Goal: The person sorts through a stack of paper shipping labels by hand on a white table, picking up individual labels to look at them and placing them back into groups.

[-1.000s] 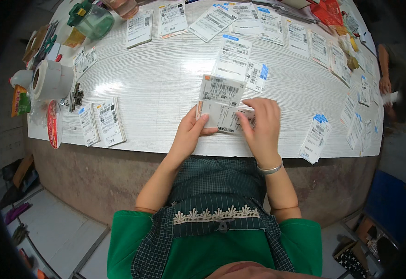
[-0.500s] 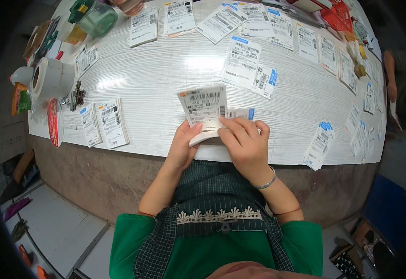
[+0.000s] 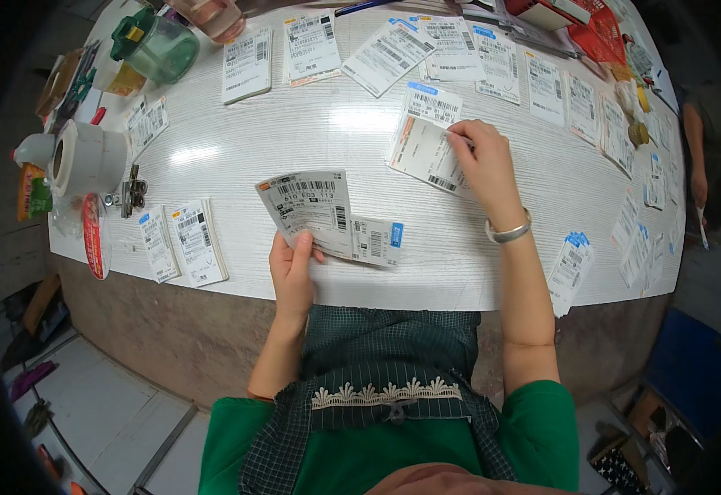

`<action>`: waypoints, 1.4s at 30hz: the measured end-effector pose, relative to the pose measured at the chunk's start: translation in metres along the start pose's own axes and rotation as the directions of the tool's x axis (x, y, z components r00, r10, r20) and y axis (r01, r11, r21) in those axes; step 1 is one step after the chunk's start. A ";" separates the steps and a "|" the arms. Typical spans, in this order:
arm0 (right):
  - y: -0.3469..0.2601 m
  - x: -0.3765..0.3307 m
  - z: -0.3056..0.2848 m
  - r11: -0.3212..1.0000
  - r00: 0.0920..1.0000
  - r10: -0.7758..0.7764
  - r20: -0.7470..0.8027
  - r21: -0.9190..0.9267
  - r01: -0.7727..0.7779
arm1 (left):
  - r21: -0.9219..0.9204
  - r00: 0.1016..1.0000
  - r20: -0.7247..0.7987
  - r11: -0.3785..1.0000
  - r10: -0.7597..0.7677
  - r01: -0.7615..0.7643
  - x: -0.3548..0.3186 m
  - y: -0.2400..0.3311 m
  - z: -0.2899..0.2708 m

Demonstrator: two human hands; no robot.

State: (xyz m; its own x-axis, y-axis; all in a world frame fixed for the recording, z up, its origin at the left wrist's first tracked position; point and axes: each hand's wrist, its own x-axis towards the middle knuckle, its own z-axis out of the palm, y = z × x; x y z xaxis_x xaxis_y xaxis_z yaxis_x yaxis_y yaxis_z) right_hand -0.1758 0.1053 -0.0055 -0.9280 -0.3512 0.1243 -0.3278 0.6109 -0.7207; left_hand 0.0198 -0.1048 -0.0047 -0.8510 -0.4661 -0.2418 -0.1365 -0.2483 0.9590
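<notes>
Between the thumb and fingers of my left hand point(image 3: 294, 272) is a small batch of white shipping labels point(image 3: 311, 202), fanned so that another label point(image 3: 374, 239) with a blue end sticks out to the right. My right hand point(image 3: 486, 161) reaches over the middle of the table. It pinches the right edge of a single shipping label point(image 3: 426, 153) with an orange strip, which lies across a blue-topped pile of labels point(image 3: 433, 103). Most of that pile is covered by the label and the hand.
A row of label piles point(image 3: 497, 66) curves along the back and right. Two stacks point(image 3: 197, 243) sit front left, near a label roll point(image 3: 84, 157) and metal clips point(image 3: 134, 191). A green-lidded jar point(image 3: 158, 45) stands back left. One fanned pile point(image 3: 571, 268) lies at the front right edge.
My right hand has left the batch and moved away and to the right, carrying one label onto the middle pile. My left hand has shifted slightly left with the batch.
</notes>
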 end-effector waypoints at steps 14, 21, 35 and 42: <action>-0.021 -0.078 -0.034 0.999 0.976 -0.029 -0.215 -0.028 0.024 | 0.201 0.984 0.176 0.979 -0.012 -0.024 0.021 0.007 0.033; -0.034 -0.093 -0.013 0.977 0.978 -0.158 -0.136 -0.163 0.135 | 0.676 0.921 0.366 0.642 0.134 -0.362 0.077 0.011 0.103; -0.016 -0.089 0.014 0.923 0.995 -0.086 0.043 -0.372 0.096 | 0.894 0.840 0.363 0.106 0.404 -0.436 0.094 0.003 0.111; -0.024 -0.095 -0.002 0.961 0.993 -0.111 -0.039 -0.259 0.097 | 0.797 0.849 0.403 0.324 0.343 -0.510 0.045 0.011 0.082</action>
State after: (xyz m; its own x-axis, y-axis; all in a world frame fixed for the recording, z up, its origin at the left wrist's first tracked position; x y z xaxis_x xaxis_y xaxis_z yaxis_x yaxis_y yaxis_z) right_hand -0.0796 0.1254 0.0015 -0.8921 -0.3888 0.2299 -0.4510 0.7368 -0.5037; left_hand -0.0612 -0.0588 0.0069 -0.9733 -0.1383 0.1831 -0.0147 0.8337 0.5519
